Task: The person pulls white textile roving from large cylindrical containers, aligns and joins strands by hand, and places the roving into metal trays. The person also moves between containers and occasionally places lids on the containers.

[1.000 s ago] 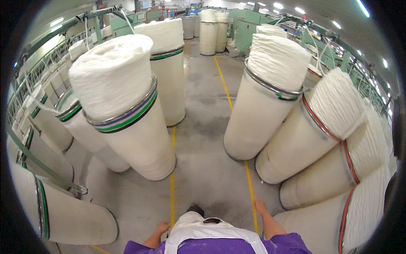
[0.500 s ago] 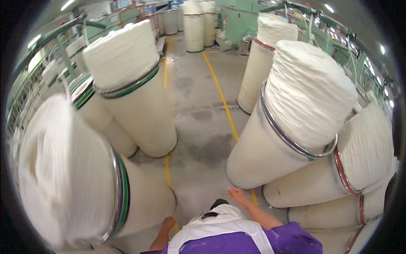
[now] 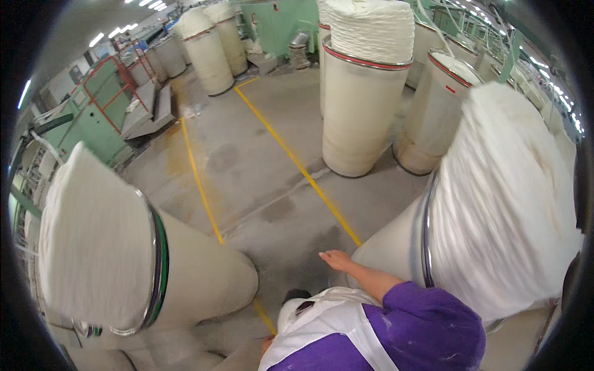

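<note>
My right hand (image 3: 336,260) hangs in front of my body over the floor, fingers loosely stretched out and nothing seen in them. Nearest to it is a tall cream can (image 3: 390,247) on the right, heaped above its rim with thick coils of white sliver (image 3: 495,210); I see no contact. Of my left hand (image 3: 267,342), only a small part shows low beside my white apron, its fingers hidden. To the left leans into view another cream can (image 3: 210,278) with a green and black band, also piled high with white sliver (image 3: 99,247).
Yellow lines (image 3: 291,157) mark the grey floor ahead. Farther right stand a red-rimmed full can (image 3: 365,111) and a lower-filled can (image 3: 427,123). Steps (image 3: 148,114) with a red railing (image 3: 105,93) are at far left; more full cans (image 3: 207,59) stand at the back.
The view has moved forward along the aisle and swung right. Cans on both sides have slid past, and the steps now show. My right hand's fingers look straighter; my left is more hidden.
</note>
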Motion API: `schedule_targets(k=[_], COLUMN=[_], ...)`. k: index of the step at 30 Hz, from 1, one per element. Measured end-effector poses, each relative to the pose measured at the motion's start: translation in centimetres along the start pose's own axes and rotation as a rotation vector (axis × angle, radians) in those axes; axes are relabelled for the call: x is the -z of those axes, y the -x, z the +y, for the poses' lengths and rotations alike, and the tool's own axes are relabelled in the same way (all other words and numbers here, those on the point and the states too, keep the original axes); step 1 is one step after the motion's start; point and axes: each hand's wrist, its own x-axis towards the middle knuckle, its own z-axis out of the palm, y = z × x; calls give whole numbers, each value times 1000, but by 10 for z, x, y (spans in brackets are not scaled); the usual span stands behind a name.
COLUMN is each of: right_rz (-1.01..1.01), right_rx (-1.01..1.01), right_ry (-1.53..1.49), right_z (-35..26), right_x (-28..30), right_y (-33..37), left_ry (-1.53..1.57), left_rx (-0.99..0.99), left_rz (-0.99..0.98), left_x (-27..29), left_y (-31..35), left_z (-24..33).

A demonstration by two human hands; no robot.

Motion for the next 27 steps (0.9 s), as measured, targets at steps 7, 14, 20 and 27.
schedule_targets(k=[7,14,20,27], right_rz=[-114,-47,106,97], right_rx=[-108,-482,-540,-188], right_ry=[123,144,-462,404], right_z=[-19,-7,-5,-2], right_x=[67,143,168,294], right_y=[-224,-359,-493,-704], left_ry=[26,-182,393,672], left_rx=[41,-176,-412,-471], left_rz=[-107,-109,147,98], left_x=[117,309,516,616], left_y=[-172,-372,-560,-696], left_z=[122,290,522,694])
